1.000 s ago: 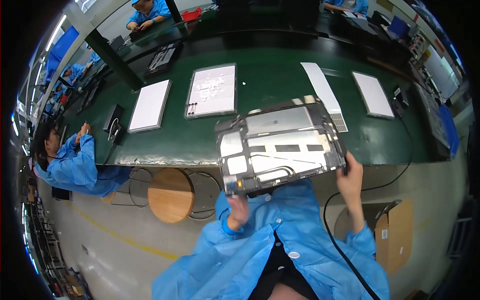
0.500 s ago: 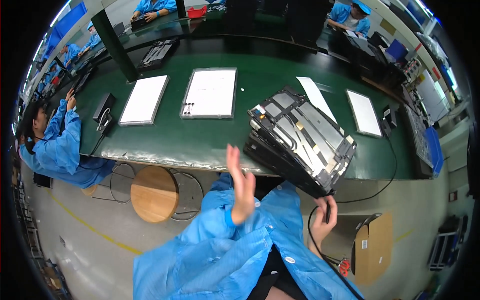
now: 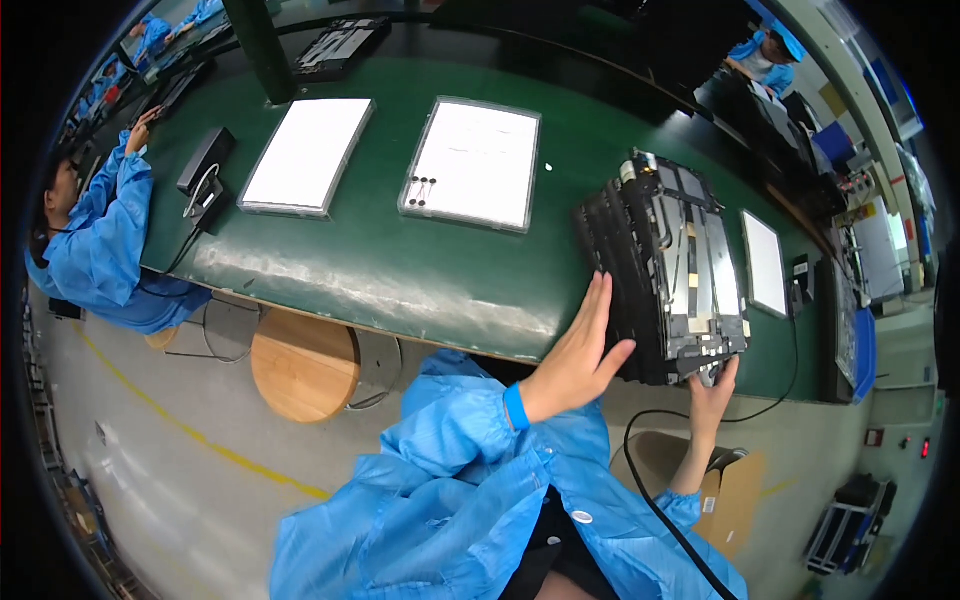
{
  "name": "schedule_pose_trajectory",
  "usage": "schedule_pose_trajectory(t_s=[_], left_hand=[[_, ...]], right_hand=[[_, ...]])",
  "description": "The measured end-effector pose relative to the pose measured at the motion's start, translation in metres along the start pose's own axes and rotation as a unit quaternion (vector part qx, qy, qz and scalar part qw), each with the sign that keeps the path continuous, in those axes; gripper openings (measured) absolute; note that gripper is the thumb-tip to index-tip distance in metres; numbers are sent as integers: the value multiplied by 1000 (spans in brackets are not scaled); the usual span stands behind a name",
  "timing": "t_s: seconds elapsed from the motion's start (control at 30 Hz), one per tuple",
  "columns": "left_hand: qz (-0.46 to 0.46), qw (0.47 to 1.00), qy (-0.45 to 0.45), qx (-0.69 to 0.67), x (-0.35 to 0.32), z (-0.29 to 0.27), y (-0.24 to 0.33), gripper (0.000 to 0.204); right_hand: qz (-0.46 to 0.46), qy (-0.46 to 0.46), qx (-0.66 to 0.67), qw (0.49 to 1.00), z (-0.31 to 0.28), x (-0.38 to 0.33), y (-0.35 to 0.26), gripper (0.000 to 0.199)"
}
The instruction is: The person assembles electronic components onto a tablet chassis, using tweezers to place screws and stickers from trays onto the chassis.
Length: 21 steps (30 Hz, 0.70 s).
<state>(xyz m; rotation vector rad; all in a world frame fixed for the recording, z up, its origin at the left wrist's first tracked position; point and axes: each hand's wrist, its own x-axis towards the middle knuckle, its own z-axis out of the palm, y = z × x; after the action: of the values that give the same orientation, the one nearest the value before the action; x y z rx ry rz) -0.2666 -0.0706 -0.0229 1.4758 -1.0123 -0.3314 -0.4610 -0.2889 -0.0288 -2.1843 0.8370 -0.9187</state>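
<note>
Pointing lengthwise toward the far side of the green table (image 3: 470, 290), the tilted stack of panels (image 3: 692, 265) is at the near edge, left hand (image 3: 572, 368) flat against it, thumb spread, right hand (image 3: 711, 396) gripping its near end with bent fingers.

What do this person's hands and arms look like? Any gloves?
No gloves: the left hand and right hand are bare. The left sleeve is loose, wrinkly and light blue, with a brighter blue band at its end. The right sleeve is light blue too, but stops well short of the wrist.
</note>
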Motion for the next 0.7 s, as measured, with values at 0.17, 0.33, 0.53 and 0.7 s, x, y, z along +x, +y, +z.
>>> schedule_pose_trajectory(t_s=[0.17, 0.33, 0.53, 0.7], left_hand=[[-13, 994, -99, 49, 6, -46, 14, 106], [-8, 994, -24, 102, 5, -46, -2, 104], [-12, 994, 98, -44, 17, -47, 0, 106], [107, 980, 166, 14, 38, -59, 12, 109]], right_hand=[[16, -33, -4, 999, 23, 9, -35, 60], [26, -24, -22, 999, 78, 17, -74, 58], [-34, -7, -10, 999, 96, 19, -58, 72], [-132, -31, 7, 991, 40, 41, -53, 55]])
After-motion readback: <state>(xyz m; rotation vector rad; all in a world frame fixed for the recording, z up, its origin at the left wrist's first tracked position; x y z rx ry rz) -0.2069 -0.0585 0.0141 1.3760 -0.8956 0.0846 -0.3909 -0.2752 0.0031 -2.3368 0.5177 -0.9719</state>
